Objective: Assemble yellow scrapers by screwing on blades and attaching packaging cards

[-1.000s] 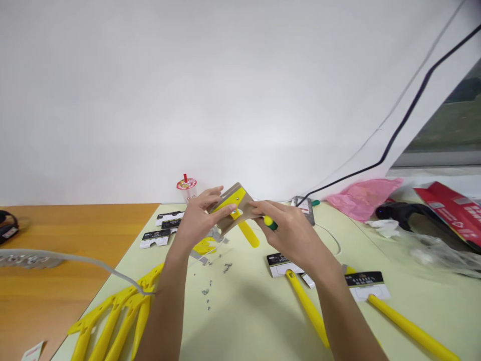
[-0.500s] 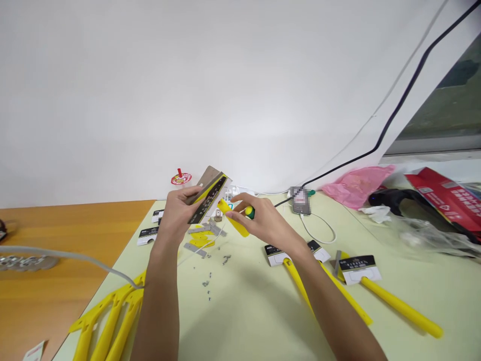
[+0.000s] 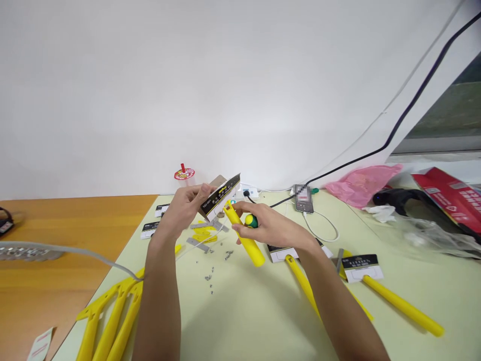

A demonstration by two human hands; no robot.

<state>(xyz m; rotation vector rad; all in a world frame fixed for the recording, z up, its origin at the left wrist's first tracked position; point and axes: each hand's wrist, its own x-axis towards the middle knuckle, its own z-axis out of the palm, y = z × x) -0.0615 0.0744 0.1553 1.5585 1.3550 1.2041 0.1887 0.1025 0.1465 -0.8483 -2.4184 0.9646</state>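
Note:
A yellow-handled scraper (image 3: 250, 248) is held up above the table between both hands. Its black-and-white card (image 3: 221, 198) covers most of the head. My left hand (image 3: 185, 206) is closed on the card and head, with the thumb on top. My right hand (image 3: 272, 224) is closed round the handle just below the card. A screwdriver with a yellow and green grip (image 3: 251, 220) is tucked into that same hand, its far end hidden. Beneath the hands lie small screws (image 3: 209, 277), grey blades (image 3: 199, 244) and yellow plates (image 3: 205, 233).
Carded scrapers (image 3: 404, 305) lie at right, and several yellow handles (image 3: 112, 321) at front left. Behind are a phone (image 3: 303, 199) on a white cable and a black cord (image 3: 398, 128). A pink bag (image 3: 363, 185) and clear plastic (image 3: 424, 238) occupy the far right.
The scraper has turned so its handle points more downward toward me and shows more of its length. The card has tilted to face me more. Both hands keep their hold.

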